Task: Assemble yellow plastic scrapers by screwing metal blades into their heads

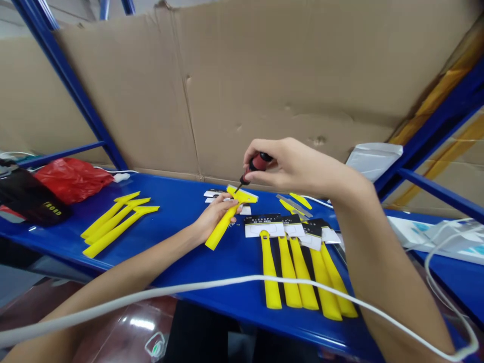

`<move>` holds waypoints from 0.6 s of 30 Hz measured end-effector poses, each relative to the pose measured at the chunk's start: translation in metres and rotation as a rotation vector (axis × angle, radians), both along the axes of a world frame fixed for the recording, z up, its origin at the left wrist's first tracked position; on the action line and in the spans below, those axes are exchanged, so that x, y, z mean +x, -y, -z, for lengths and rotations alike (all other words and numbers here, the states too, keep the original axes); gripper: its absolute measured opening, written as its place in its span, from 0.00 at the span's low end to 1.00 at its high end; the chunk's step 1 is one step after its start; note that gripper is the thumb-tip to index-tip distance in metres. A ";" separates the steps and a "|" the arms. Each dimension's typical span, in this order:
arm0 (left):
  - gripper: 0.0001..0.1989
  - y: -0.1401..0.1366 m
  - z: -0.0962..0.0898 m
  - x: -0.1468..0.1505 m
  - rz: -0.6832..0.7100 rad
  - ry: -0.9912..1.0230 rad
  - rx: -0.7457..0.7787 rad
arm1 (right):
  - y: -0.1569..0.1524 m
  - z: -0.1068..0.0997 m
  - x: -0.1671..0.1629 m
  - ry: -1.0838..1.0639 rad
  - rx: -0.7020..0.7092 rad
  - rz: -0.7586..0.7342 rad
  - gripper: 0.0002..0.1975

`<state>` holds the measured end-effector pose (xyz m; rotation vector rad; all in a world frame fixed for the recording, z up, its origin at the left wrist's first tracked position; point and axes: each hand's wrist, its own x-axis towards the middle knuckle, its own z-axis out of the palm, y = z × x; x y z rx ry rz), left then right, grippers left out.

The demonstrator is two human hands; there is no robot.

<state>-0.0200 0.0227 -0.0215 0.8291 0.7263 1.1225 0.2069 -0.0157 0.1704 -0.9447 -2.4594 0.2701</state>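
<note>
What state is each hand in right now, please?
Left hand: closed, holding a yellow scraper.
Right hand: closed, holding a red-and-black screwdriver, its shaft pointing down at the scraper.

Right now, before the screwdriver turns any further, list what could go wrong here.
The screwdriver in the right hand points down at the head of the yellow scraper, close to the left hand; a slip might jab it. The left hand grips the scraper with no clamp in view, so the scraper could twist under pressure. The white cable crosses the view in front of the right forearm and might snag on it.
</note>
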 end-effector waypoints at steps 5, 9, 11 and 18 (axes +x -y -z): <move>0.26 -0.001 0.001 0.001 -0.022 -0.020 -0.015 | -0.014 0.009 0.007 -0.086 0.029 0.041 0.12; 0.23 -0.002 0.000 0.000 -0.031 -0.021 0.000 | -0.023 0.014 0.013 -0.105 -0.019 -0.013 0.19; 0.22 -0.002 0.000 -0.001 -0.025 -0.017 -0.011 | -0.026 0.015 0.015 -0.110 -0.052 -0.027 0.19; 0.20 0.003 -0.003 -0.004 0.018 -0.029 0.039 | -0.023 0.009 0.012 -0.143 -0.038 -0.035 0.19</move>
